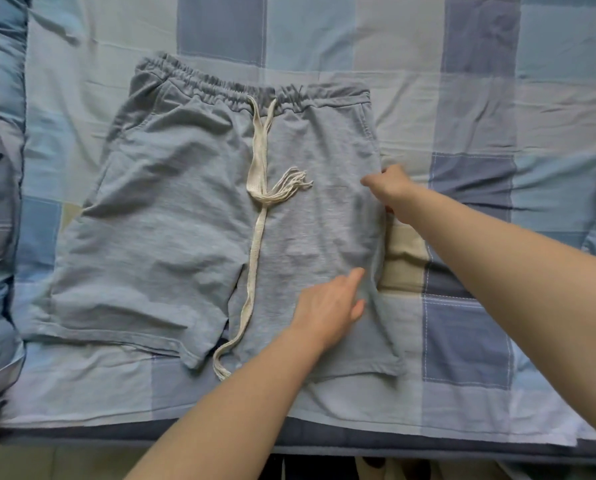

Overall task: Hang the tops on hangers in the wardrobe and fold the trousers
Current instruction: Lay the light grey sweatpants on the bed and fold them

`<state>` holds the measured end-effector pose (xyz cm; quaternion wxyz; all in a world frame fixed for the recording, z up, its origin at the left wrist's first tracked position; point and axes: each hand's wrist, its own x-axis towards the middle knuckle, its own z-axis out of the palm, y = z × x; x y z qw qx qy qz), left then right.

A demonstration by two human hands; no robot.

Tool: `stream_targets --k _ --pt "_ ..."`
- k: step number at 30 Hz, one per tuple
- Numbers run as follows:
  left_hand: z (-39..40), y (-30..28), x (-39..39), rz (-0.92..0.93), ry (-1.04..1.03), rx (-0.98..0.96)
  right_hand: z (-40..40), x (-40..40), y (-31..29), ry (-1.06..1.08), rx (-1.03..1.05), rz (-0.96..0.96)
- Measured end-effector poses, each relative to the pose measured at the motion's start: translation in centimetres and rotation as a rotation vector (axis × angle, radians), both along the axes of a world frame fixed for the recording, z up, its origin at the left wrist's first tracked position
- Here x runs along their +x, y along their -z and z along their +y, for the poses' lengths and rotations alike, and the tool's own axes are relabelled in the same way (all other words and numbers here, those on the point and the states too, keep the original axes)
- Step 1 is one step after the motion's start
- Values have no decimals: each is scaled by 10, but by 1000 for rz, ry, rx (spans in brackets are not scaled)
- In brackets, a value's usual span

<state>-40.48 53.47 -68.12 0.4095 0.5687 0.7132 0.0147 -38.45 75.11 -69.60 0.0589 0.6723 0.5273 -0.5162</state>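
The checked sheet [480, 109] runs off every edge, so the bed's extent cannot be told. On it the grey shorts [172, 216] lie flat, waistband away from the person, both legs spread; no label or writing is readable on them. A cream drawstring [256, 244] trails from the waistband down the shorts' middle past the hem. The right hand [390, 190] sits at the shorts' right edge, fingers curled under and hidden; whether they pinch cloth I cannot tell. The left hand [331, 306] rests on the shorts' right leg, fingers straight, slightly apart.
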Motion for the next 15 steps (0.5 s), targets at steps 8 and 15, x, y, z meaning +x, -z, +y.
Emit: stream_targets --k 8,15 --pt "-73 0 -88 347 -372 -280 -17 -9 0 -78 47 -151" --pt "-89 -8 -115 246 -352 -545 -21 -3 -3 -90 -7 -159"
